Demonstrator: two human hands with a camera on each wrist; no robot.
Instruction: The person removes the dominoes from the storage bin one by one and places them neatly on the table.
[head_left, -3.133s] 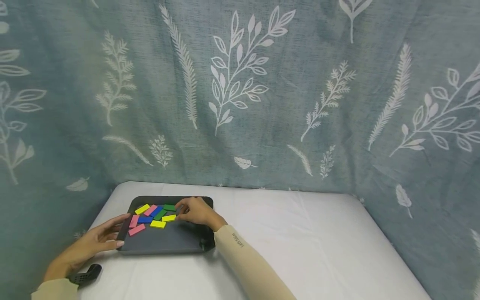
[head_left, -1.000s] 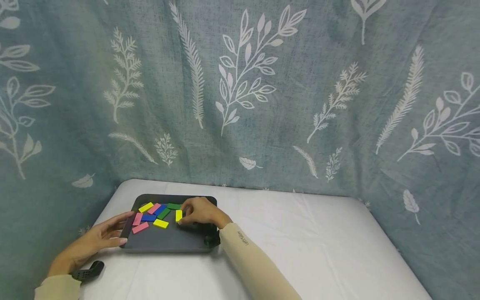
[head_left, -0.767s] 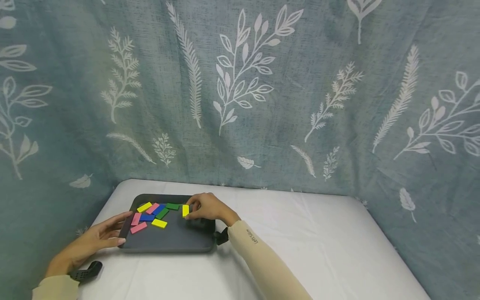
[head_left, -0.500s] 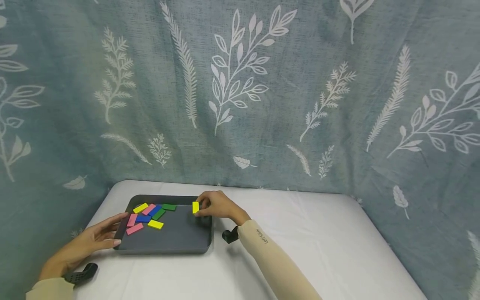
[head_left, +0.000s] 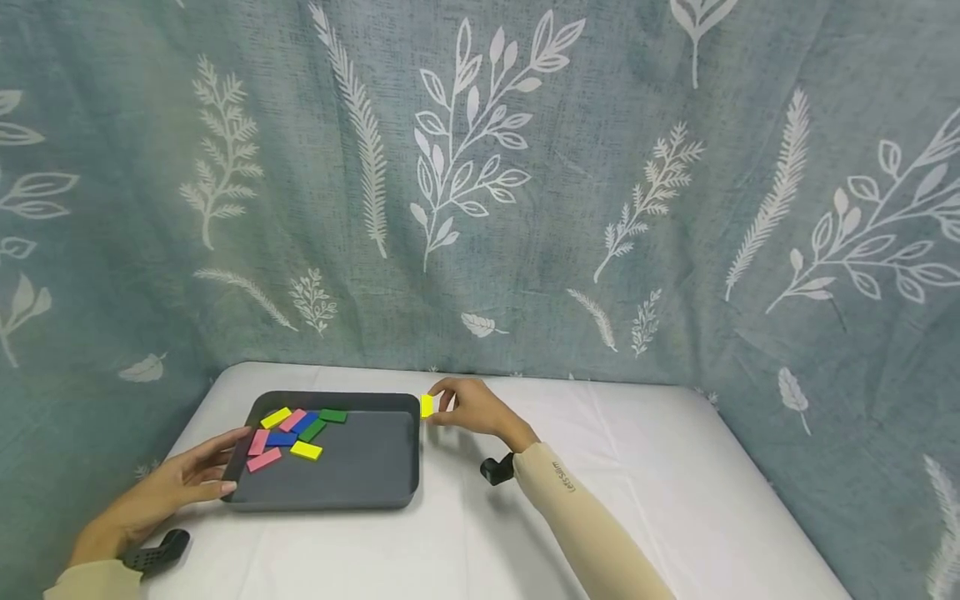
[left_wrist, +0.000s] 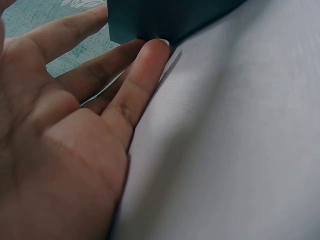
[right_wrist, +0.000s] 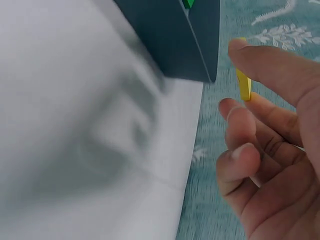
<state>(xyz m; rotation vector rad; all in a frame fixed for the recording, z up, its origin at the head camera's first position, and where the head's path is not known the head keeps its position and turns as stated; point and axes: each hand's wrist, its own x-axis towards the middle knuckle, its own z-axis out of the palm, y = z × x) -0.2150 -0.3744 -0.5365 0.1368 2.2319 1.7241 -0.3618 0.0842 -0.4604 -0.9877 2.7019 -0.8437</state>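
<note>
My right hand (head_left: 474, 407) pinches a flat yellow rectangular block (head_left: 427, 406) between thumb and fingers, just past the right rim of a dark grey tray (head_left: 352, 475). In the right wrist view that block (right_wrist: 244, 85) stands on end between the thumb and a finger, beside the tray's corner (right_wrist: 185, 45). My left hand (head_left: 176, 485) rests its extended fingers against the tray's left side. The left wrist view shows those fingertips at the tray wall (left_wrist: 160, 20). Inside the tray lie pink, blue, green and yellow blocks, including a green one (head_left: 333, 416) and a yellow one (head_left: 306, 450).
The tray stands on the left part of a table with a white cloth (head_left: 600, 483). A blue-green curtain (head_left: 480, 233) with white leaf prints hangs behind and at both sides. Black wrist devices, including one at the right wrist (head_left: 495, 471), hang near the cloth.
The right hand has taken the yellow block from among the others and carried it rightward, out over the tray's right rim. The left hand stays at the tray's left side.
</note>
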